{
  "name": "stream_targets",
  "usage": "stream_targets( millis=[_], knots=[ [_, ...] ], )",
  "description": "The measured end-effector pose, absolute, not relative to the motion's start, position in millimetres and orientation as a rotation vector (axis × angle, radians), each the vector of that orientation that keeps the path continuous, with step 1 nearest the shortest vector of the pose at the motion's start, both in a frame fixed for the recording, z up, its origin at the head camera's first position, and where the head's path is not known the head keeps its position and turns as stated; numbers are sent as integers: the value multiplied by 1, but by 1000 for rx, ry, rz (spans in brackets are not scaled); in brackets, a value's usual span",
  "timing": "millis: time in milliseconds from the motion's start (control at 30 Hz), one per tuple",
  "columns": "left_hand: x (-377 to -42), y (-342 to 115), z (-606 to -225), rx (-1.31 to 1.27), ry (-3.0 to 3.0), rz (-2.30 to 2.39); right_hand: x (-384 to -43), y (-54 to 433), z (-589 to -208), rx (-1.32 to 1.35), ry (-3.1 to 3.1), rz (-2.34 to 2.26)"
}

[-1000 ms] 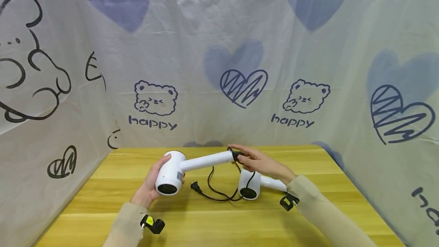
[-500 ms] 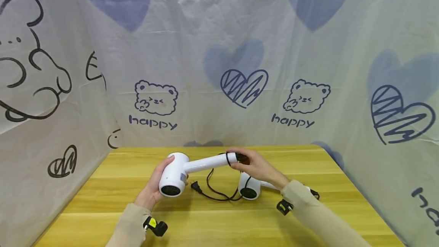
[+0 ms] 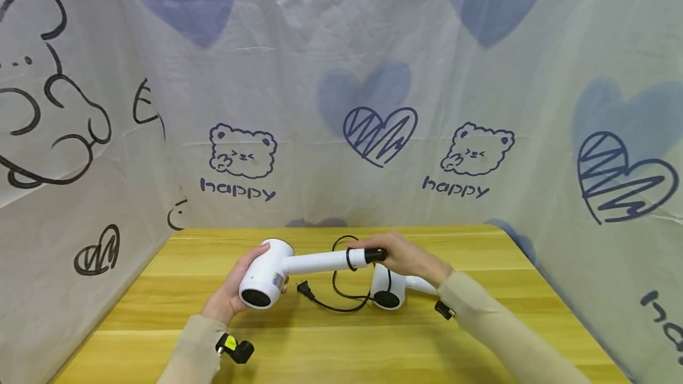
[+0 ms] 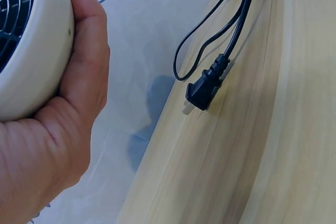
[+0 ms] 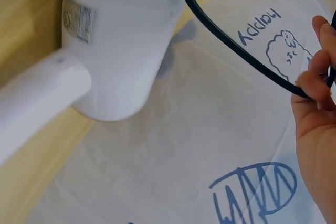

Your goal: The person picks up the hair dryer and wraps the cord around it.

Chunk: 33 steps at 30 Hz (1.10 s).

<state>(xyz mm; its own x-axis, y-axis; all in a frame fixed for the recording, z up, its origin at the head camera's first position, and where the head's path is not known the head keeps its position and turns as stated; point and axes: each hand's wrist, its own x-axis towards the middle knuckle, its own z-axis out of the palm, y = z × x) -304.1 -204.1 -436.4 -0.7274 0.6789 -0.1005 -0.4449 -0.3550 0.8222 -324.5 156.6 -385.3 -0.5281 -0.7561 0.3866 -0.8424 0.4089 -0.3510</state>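
My left hand (image 3: 232,289) grips the barrel of a white hair dryer (image 3: 312,263), held above the table with its handle pointing right. The left wrist view shows my thumb side curled round the barrel beside the dark grille (image 4: 13,9). A black cord makes a turn round the handle near its black ribbed end (image 3: 375,255). Just behind that end is my right hand (image 3: 408,258); the right wrist view shows its fingers pinching the black cord (image 5: 236,51). From there the cord runs down to a two-pin plug (image 3: 305,290) on the wooden table.
A second white hair dryer (image 3: 388,289) lies on the table (image 3: 341,348) below my right hand, its handle partly hidden by the forearm. A cord stretch crosses in front of it. Printed fabric sheets (image 3: 320,194) enclose the table's back and sides.
The right hand has shifted from the top of the handle end to behind it, and the cord has come round the handle. The handle has dipped slightly; the loose cord loop has shifted.
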Motion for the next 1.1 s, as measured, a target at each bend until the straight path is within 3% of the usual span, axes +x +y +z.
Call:
stream_targets(
  millis=[267,633,1100],
  knots=[
    [-308,-205,-434,289,1357,2059,-322,152,-362,1607,-2634,651],
    [-311,-198,-427,194,1808,1973,-320,140,-365,1552,-2789,337],
    [-308,-182,-421,-22,2099,2125,-320,125,-381,1035,-2862,427]
  ],
)
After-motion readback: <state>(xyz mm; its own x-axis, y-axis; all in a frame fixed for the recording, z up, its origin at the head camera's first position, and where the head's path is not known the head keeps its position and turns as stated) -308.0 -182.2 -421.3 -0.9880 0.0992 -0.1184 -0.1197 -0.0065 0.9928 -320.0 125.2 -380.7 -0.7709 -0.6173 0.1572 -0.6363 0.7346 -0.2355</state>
